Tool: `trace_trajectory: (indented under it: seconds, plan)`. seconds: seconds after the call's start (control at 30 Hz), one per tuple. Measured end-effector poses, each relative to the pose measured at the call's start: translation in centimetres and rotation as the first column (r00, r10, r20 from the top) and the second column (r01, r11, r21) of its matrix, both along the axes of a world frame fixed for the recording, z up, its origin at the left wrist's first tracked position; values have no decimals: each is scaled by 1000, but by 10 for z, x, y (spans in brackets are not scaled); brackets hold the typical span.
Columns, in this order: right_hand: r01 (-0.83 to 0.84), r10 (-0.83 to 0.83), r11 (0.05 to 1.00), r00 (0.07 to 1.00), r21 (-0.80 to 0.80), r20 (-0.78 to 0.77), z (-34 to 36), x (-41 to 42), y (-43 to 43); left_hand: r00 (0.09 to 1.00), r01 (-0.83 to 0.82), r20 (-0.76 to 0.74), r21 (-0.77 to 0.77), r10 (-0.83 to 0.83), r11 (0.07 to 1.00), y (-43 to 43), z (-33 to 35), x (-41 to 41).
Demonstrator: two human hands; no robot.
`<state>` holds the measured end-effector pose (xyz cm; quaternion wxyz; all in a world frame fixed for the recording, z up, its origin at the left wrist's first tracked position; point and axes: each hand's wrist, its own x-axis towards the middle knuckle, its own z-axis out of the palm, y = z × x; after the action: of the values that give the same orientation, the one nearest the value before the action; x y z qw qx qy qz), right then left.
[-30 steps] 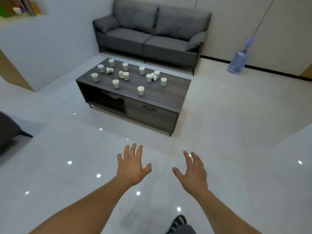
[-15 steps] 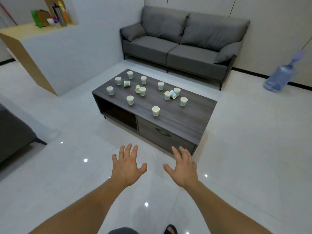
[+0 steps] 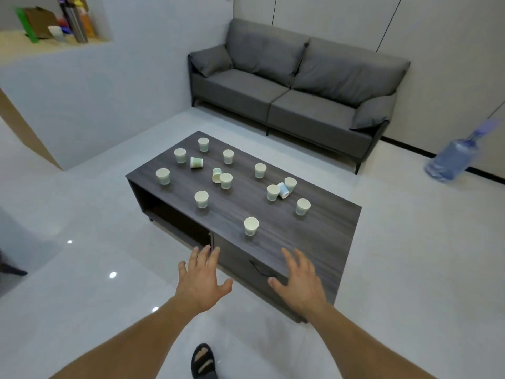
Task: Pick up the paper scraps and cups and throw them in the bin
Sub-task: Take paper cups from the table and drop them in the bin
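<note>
Motion blur smears the water bottle (image 3: 451, 160) near the right edge. The right hand (image 3: 300, 280) hides part of the drawer handle (image 3: 259, 268); the bottom edge crops a sandalled foot (image 3: 203, 361).

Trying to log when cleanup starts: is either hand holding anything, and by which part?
Nothing is held. The left hand and the right hand are both open, fingers spread, near the table's front edge; the cups sit on it untouched.
</note>
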<state>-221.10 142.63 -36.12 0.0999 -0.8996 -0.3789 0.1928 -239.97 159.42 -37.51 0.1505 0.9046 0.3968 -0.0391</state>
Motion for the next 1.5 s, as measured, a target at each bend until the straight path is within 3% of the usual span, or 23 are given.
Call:
trace_trajectory:
  seconds: [0.2,0.53,0.73,0.87,1.07,1.13,1.2,1.27,1.3,1.37,1.5]
  plan:
    - [14,-15,998,1000,-62,-22,-7,38,79,997,71,-19,-8,-71,997,98,5,52]
    - [-78,52,986,984,-148,-170,-75,116,197,992,54,-109,-119,-67,991,183,-35,139]
    - [-155,110,971,966,-184,-232,-147,168,265,972,1,-232,-180,-43,984,221,-85,182]
    - [-201,143,958,953,-207,-266,-207,197,293,975,-15,-217,-256,-43,967,241,-135,217]
    - [-398,340,901,895,-173,-289,-278,209,310,968,13,-227,-372,-105,928,264,-213,250]
    - [-310,269,947,907,-81,-325,-288,213,307,961,33,-237,-415,-143,909,273,-228,261]
    - [-8,17,1000,910,24,-415,-288,222,305,969,43,-195,-467,-151,883,277,-235,274]
    - [326,-230,942,806,84,-546,-282,235,310,983,68,-109,-525,-146,848,277,-239,293]
    - [416,-285,906,737,79,-612,-277,242,313,989,88,-49,-562,-140,823,276,-239,304]
    - [428,-260,901,666,73,-699,-264,255,320,990,132,51,-626,-129,768,274,-239,328]
    - [302,-125,949,619,89,-775,-237,278,319,970,241,182,-640,-161,729,276,-232,359]
